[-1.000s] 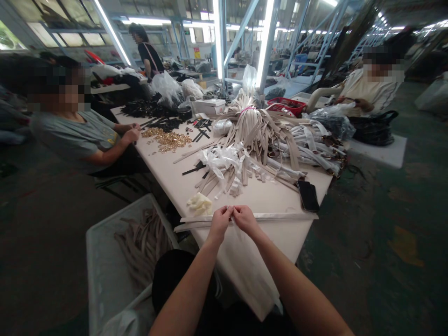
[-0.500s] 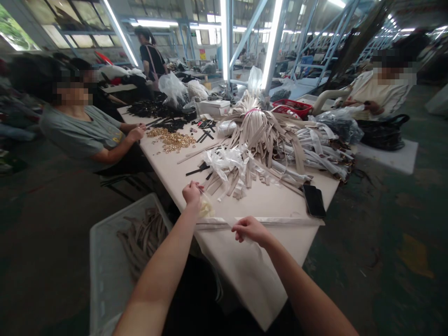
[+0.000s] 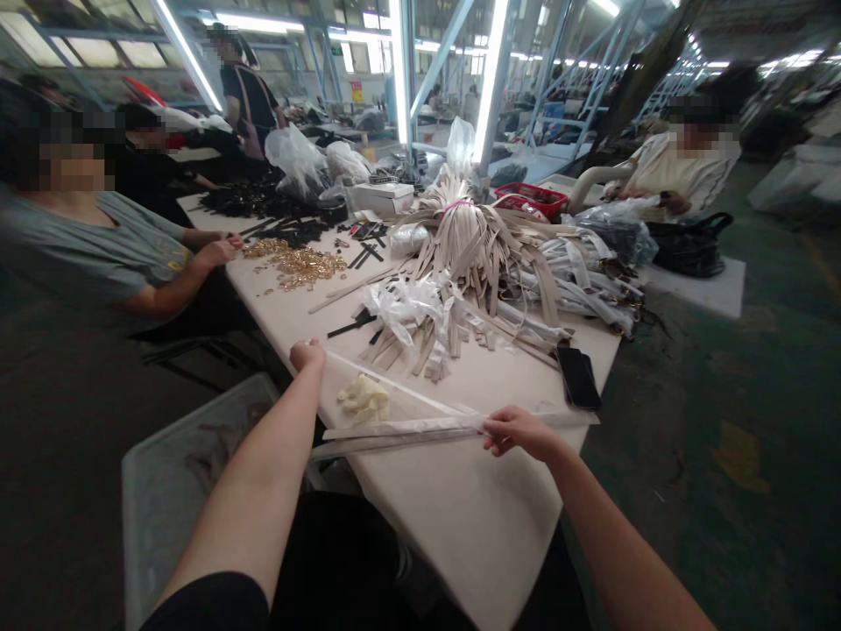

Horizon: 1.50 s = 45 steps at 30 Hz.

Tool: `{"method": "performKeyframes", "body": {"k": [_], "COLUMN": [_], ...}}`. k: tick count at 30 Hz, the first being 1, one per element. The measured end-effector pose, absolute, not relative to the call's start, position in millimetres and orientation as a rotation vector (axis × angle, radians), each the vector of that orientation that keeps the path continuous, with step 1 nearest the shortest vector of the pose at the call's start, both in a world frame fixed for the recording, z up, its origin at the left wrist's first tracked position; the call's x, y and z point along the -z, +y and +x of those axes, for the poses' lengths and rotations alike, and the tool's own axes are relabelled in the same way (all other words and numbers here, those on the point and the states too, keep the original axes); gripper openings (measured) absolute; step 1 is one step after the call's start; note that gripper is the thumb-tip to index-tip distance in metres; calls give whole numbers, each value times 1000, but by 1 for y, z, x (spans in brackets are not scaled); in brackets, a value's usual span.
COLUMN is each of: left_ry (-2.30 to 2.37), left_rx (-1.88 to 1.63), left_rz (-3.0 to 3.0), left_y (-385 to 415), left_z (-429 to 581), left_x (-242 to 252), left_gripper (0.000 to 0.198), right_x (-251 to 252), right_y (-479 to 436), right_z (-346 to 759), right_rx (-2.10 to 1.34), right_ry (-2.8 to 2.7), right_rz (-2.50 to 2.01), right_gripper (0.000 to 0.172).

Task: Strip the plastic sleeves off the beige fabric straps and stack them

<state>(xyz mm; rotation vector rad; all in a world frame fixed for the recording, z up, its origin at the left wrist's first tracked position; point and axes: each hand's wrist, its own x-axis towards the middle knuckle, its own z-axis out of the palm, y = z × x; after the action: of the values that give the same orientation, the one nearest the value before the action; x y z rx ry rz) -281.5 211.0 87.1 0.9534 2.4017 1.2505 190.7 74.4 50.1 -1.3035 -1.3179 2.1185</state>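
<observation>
A thin, translucent white strip (image 3: pixel 400 386) is held drawn out over the near part of the counter (image 3: pixel 460 517), slanting from far left down to near right. Its far end is gripped in the curled left hand (image 3: pixel 307 355), whose fingertips are largely hidden; its near end is pinched between the thumb and fingers of the right hand (image 3: pixel 516 431). Just beneath the right hand, two long pale straps (image 3: pixel 400 428) are laid side by side across the counter. For this stretch to be done well, the tension should be shared evenly by both hands, the strip being held flat and untwisted, since so thin a material would probably crease or cling to itself if slackened. It should also be lifted clear of the crumpled cream piece (image 3: pixel 364 399) lying just beside it, on which it could snag. Farther off, clear plastic wrap (image 3: pixel 413 302) is spread in front of a tied strap bundle (image 3: pixel 466 232); a dark phone (image 3: pixel 578 379) is placed at the right edge, and gold metal pieces (image 3: pixel 299 263) are heaped at the far left, near a seated co-worker (image 3: pixel 151 258).
</observation>
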Motion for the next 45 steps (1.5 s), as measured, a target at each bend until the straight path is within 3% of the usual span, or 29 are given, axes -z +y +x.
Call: {"method": "performKeyframes", "body": {"k": [3,7,9,12,16,22,24,27,30,33,39,42,45], "left_ry": [2515,2262,1985,1516,1162,1161,1229,1282,1282,1293,1251,1221,1193], "left_rx": [-1299,-1293,-1106,-873,-957,-1104,-1208,-1373,-1471,-1501,-1518,-1501,-1471], "left_rz": [1020,1520,1574,1247,677,535,505,458,389,325,270,278,303], "left_y": [211,158,110,45,19,42,49,60,67,69,70,70,69], "left_z": [-272,-212,-163,-93,-42,-47,-55,-64,-68,-70,-71,-73,-73], "left_x": [-102,-99,-80,-47,-25,-17,-14,-12,-11,-9,-8,-9,-12], "left_gripper": [35,12,28,38,49,44,44,43,43,43,42,42,43], "right_x": [-36,-23,-20,-21,-25,-23,-25,-33,-41,-45,-72,-93,-93], "right_y": [74,76,79,82,71,66,82,118,152,172,156,118,81], "right_z": [176,149,137,124,114,103,98,88,79,73,78,89,98], "right_rx": [-2085,-2020,-1976,-1907,-1889,-1916,-1707,-1019,-484,-306,-399,-648,-949], "right_ry": [-1221,-1158,-1145,-1134,-1132,-1269,-1453,-1856,-2290,-2560,-2300,-2075,-1767], "right_rz": [-1320,-1325,-1315,-1308,-1259,-1275,-1388,-1505,-1374,-1205,-989,-891,-1103], "right_gripper": [46,45,47,50,53,52,45,21,28,23,14,17,24]}}
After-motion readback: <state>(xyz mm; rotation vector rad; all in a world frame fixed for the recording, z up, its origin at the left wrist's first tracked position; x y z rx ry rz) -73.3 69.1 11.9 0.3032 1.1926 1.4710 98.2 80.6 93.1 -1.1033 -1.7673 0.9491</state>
